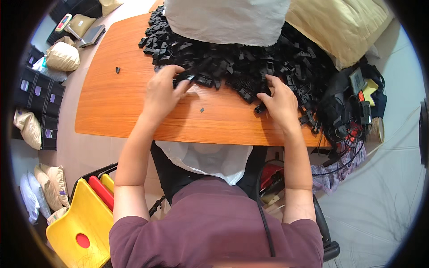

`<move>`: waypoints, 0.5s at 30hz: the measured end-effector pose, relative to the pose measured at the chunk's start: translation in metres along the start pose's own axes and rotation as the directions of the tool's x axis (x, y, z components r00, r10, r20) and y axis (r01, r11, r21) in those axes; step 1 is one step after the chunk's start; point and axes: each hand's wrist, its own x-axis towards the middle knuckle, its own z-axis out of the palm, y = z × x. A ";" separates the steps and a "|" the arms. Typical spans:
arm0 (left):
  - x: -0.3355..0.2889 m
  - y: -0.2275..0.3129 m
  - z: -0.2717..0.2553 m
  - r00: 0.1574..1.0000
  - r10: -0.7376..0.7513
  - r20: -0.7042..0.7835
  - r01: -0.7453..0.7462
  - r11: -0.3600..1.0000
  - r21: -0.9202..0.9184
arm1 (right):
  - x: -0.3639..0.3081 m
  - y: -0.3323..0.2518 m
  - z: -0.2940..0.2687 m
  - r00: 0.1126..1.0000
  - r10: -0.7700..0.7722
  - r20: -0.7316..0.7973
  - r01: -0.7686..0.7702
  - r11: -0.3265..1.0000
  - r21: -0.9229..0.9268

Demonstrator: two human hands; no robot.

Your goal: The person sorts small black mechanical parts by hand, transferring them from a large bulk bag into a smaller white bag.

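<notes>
A heap of small black plastic parts (196, 51) covers the far and right side of the wooden table (107, 98). At the heap's near left edge is my left hand (163, 91), its thumb and fingers closed round a black plastic part (185, 78) that is partly blurred. My right hand (283, 100) reaches to the near edge of the heap, thumb and forefinger apart and curved, touching the parts there. Just below its thumb lies one black part (259, 108). The tips of its other fingers are hidden.
A white sack (228, 20) rests on the heap, with a tan sack (339, 31) beside it. Two small dark bits (117, 70) (202, 110) lie on the table. Cables and a dark bag (344, 94) crowd the right edge. A yellow chair (80, 223) stands lower left.
</notes>
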 end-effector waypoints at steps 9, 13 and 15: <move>-0.014 0.048 0.001 0.917 -0.082 0.389 0.396 0.292 -0.871 | -0.016 -0.058 -0.016 0.987 0.155 -0.032 -0.032 0.397 0.917; -0.018 0.064 0.007 0.892 -0.005 0.452 0.445 0.183 -0.877 | -0.025 -0.077 -0.006 0.996 0.074 -0.047 0.007 0.464 0.886; -0.021 0.075 0.010 0.924 -0.065 0.378 0.383 0.177 -0.907 | -0.033 -0.082 0.008 0.978 0.159 -0.137 0.036 0.516 0.856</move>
